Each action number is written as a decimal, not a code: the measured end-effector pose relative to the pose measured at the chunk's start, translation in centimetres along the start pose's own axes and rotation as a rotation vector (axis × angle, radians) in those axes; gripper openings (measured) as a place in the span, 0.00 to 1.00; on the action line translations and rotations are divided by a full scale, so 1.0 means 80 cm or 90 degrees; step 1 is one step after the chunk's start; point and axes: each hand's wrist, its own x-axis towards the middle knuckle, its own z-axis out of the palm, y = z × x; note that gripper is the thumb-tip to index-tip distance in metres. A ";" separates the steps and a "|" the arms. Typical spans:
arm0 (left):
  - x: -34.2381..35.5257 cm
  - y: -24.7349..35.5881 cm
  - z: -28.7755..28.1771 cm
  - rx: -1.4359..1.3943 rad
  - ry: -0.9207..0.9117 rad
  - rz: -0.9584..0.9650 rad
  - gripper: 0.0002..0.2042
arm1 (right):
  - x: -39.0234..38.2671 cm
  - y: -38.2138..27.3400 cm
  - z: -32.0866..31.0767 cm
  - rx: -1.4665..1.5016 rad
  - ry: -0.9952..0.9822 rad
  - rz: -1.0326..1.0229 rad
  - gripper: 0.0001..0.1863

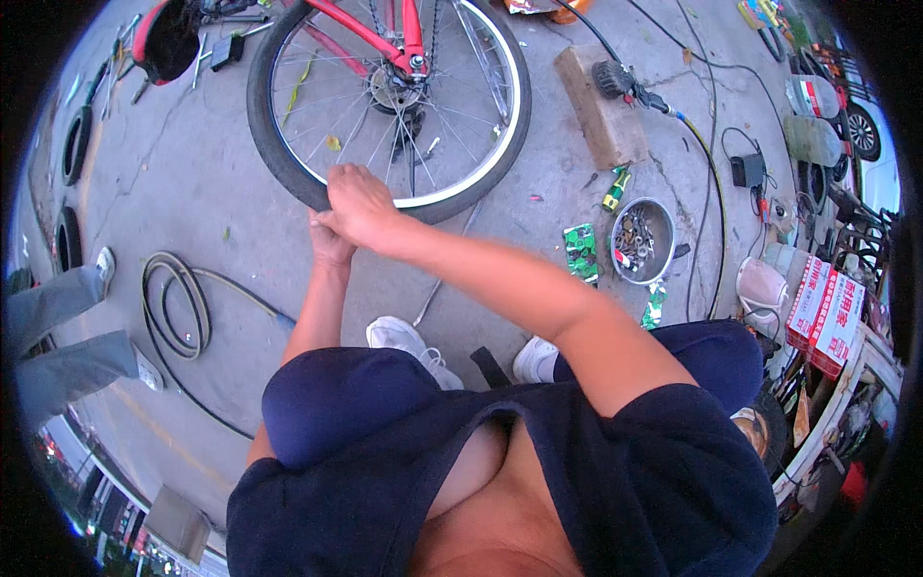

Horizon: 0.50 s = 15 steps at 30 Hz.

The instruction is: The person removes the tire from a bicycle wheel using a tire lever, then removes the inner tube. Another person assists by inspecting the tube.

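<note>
A bicycle wheel (pixel 461 144) with a black tire (pixel 519 91), pale rim and thin spokes is in front of me, joined to a red bicycle frame (pixel 409 29). At the tire's near left edge, my right hand (pixel 361 207) is closed over the tire and rim, fingers curled. My left hand (pixel 333 240) sits just below, against the right hand and closed at the tire's outer side. Its fingertips are largely hidden. My right forearm crosses toward the left.
To the right lie a wooden block (pixel 601 106), a green-handled screwdriver (pixel 616 189), a metal bowl (pixel 644 240) of small hardware and a green patterned packet (pixel 581 252). A coiled hose (pixel 178 308) lies left, near another person's legs (pixel 77 375). Red-and-white boxes (pixel 825 313) stand right.
</note>
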 end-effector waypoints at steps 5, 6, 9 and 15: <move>0.009 0.007 0.001 0.176 0.095 0.046 0.23 | 0.022 -0.016 0.018 0.000 0.044 0.009 0.25; 0.010 0.006 -0.003 0.168 0.106 0.052 0.23 | 0.021 -0.016 0.021 -0.010 0.049 0.013 0.25; 0.012 -0.001 0.009 0.145 0.131 0.078 0.23 | 0.030 -0.027 0.019 -0.029 0.041 0.049 0.23; 0.027 -0.021 0.033 0.113 0.169 0.141 0.23 | 0.045 -0.034 0.026 -0.034 0.075 0.081 0.26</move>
